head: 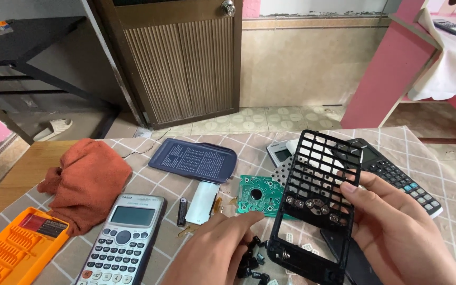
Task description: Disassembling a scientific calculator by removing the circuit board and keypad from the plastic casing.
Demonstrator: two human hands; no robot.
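Right hand (397, 232) grips the black keypad frame (315, 203) by its right edge, thumb on the front, fingers behind. I hold it nearly upright, long axis running from low near me up and slightly right, a few loose keys seated in its grid. Left hand (215, 253) is loosely curled and empty, forefinger pointing toward the frame's lower left corner, just beside it. Small black keys (252, 261) lie under that fingertip. Beyond sit the green circuit board (257, 192) and a dark slide cover (193, 160).
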